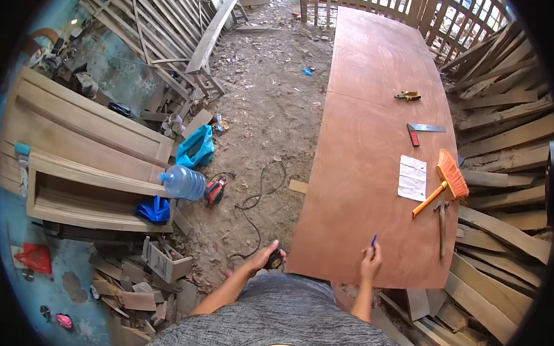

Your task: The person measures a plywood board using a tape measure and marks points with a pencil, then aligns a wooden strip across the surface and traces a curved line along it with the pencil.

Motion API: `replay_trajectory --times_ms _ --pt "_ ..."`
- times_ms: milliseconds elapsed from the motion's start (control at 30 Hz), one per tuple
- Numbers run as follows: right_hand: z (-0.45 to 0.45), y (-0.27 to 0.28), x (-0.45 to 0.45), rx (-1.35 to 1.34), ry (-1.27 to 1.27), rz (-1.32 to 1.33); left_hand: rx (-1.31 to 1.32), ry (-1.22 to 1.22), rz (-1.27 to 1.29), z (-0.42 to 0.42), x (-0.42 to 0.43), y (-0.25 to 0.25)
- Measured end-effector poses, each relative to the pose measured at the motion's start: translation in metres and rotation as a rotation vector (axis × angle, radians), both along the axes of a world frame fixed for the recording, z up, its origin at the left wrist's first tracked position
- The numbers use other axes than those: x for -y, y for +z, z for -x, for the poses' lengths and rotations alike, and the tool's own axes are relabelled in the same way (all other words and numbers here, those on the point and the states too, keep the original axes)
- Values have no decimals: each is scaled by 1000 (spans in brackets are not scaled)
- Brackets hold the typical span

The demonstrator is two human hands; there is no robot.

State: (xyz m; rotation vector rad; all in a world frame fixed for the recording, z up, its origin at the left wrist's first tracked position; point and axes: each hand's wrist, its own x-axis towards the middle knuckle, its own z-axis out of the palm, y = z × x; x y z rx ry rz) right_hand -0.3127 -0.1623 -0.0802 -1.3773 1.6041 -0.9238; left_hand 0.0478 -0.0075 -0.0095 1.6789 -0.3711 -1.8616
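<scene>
My left hand (263, 255) is closed around a black and yellow tape measure (276, 259), just off the near left corner of a large plywood sheet (350, 175). Over the near end of that sheet, my right hand (371, 260) pinches a blue pen (373, 240) that points away from me. Further up the board lie a sheet of white paper (412, 178), a try square (416, 132) with a red handle, and yellow-handled pliers (408, 96). An orange brush (451, 176) and a hammer (442, 227) rest along the right edge.
Stacked planks (503, 162) line the right side. On the left are wooden door panels (89, 130), a large water bottle (185, 182), a red power tool (214, 192) and its black cord (251, 205) on the dirt floor. Wood scraps (141, 296) lie at lower left.
</scene>
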Motion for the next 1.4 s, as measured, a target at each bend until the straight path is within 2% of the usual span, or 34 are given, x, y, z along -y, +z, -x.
replay_trajectory --times_ms 133,267,300,367,467,533,700,767,800,833,933,1033,1067,1100,1133,1167,1200,1233,1300,1400 --pt "-60 3 -119 356 -241 -144 -120 15 30 -28 -28 -18" --pt "-79 51 -157 108 -55 28 -159 -56 5 -40 -48 -18" --pt "-77 50 -162 -22 -51 129 -176 -80 24 -42 -53 -28" --pt "-73 61 -172 -77 -182 32 -208 -120 60 -43 -64 -52" --pt "-67 82 -181 -77 -249 -12 -256 -21 166 -33 -73 -56" --pt "-65 82 -176 -137 -179 14 -307 43 174 -29 -70 -39" --pt "-68 98 -157 -173 -29 101 -307 79 279 -25 -62 -37" --pt "-65 109 -150 -133 -36 -14 -337 126 246 -33 -65 -34" --pt "-62 111 -148 -112 -42 -72 -263 161 276 -34 -66 -32" --pt "-58 109 -148 -114 -55 -55 -295 229 330 -36 -72 -63" --pt "-35 91 -155 -155 -79 -34 -251 346 259 -47 -89 -55" --pt "-17 76 -170 -247 -42 90 -229 439 256 -59 -116 -91" --pt "-9 68 -175 -273 -62 14 -232 488 265 -63 -126 -104" --pt "3 51 -181 -285 -59 51 -194 546 168 -63 -129 -94" --pt "4 52 -185 -312 -52 49 -167 556 190 -71 -141 -131" --pt "9 46 -192 -319 -48 33 -104 569 105 -69 -141 -112" --pt "11 44 -198 -318 -72 11 -74 527 82 -74 -151 -133" --pt "12 44 -202 -323 -75 -64 -59 519 -6 -77 -156 -131" --pt "18 35 -209 -353 -91 -125 54 411 115 -84 -176 -173" --pt "24 18 -218 -296 -115 -126 299 307 245 -81 -191 -178"
